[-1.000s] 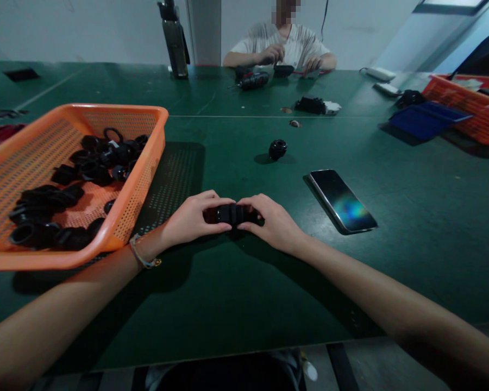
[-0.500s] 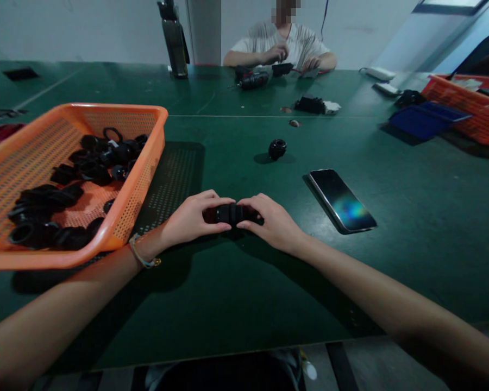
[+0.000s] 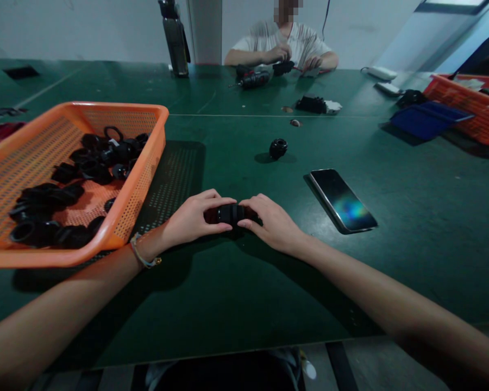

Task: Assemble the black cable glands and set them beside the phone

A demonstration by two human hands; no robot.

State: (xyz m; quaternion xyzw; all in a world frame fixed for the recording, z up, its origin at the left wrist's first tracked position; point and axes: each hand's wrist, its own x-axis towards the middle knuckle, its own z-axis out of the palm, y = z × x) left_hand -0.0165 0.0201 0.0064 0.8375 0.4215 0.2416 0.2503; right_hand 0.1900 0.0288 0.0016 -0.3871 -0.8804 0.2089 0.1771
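Observation:
Between my two hands lies a black ribbed plastic pipe fitting point(image 3: 229, 215), held level just above or on the green table. My left hand point(image 3: 193, 217) grips its left end with thumb and fingers. Closed around the right end is my right hand point(image 3: 271, 221); the fingers partly hide that end. A similar round black fitting point(image 3: 277, 148) sits alone farther back. To the left, an orange perforated basket point(image 3: 162, 133) holds several black fittings point(image 3: 95, 157) in loose piles.
A phone point(image 3: 343, 200) lies right of my hands. Across the table point(image 3: 236, 309) a person point(image 3: 283, 49) handles a dark part behind a power drill point(image 3: 255, 80). A blue tray point(image 3: 427, 120) and another orange basket point(image 3: 472, 111) stand at the far right, and a tall bottle point(image 3: 175, 46) at the back.
Both hands keep their hold on the fitting, with barely any finger movement at the right end. The whole view has shifted very slightly.

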